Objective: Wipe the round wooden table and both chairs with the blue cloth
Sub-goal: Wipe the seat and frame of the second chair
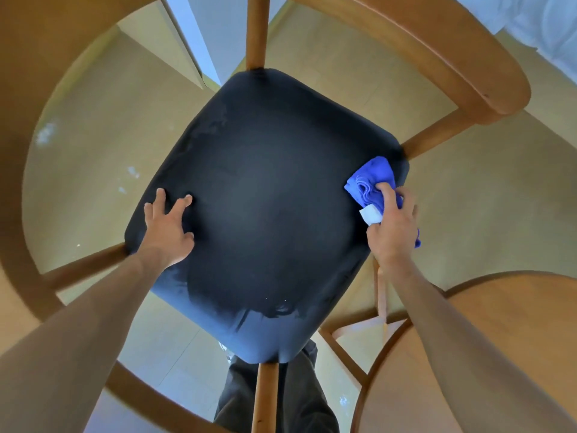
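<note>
Chair (437,51) fills the view from above: curved wooden back rail arcing from 7 through 12 to 2 o'clock, dark blue seat cushion (265,198) at centre, round wooden table (499,354) edge at 4–5 o'clock. Left hand (167,226) at 9 o'clock rests on the cushion, fingers spread and straight. Right hand (393,226) at 3 o'clock grips the bunched blue cloth (373,179) against the cushion's right corner, fingers curled round it, white tag showing.
</note>
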The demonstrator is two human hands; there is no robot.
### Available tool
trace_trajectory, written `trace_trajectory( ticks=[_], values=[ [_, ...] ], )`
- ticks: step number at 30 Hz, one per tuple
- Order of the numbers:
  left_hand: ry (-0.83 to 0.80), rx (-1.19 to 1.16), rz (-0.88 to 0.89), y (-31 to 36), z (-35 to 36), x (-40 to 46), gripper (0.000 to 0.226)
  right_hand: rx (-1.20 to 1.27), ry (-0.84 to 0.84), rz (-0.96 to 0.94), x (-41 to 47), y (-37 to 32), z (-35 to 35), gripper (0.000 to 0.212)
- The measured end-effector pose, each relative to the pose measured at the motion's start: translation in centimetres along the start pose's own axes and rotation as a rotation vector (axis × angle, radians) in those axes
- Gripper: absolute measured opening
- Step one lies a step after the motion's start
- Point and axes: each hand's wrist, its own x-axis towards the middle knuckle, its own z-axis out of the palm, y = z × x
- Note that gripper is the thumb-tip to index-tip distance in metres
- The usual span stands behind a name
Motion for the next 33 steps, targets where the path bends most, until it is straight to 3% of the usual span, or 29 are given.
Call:
trace_trajectory(
  ticks=[5,10,13,16,20,26,29,33],
  values=[
    [-0.039,0.013,-0.006,-0.2,-0.1,-0.1,0.072,-0.139,-0.077,-0.137,-9.1,-3.0,1.9,0.066],
    [-0.103,0.068,0.006,-0.6,-1.0,-0.5,0.078,-0.231,-0.194,-0.335,-17.3,-4.7,3.4,0.075],
    [-0.112,0.076,0.015,-0.3,-0.7,-1.7,0.074,-0.249,-0.292,-0.501,-20.3,-4.4,3.9,0.073],
    [-0.132,0.091,0.016,-0.3,-0.2,-3.0,0.069,-0.257,-0.42,-0.785,-22.3,-2.9,3.7,0.067],
    [-0.139,0.083,0.019,-0.8,-0.3,-3.7,0.062,-0.411,-0.6,-1.042,-21.8,-2.4,2.8,0.071],
    [-0.134,0.021,-0.002,-1.0,-0.7,-3.3,0.055,-0.547,-0.553,-1.44,-15.6,-6.7,2.9,0.039],
    [-0.112,-0.037,-0.024,-1.0,-1.2,-2.4,0.052,-0.561,-0.5,-1.47,-12.4,-11.7,3.9,0.032],
    [0.002,-0.17,-0.075,-0.7,-3.3,-0.3,0.041,-0.469,-0.431,-1.275,-7.3,-19.1,6.2,0.045]
  ],
)
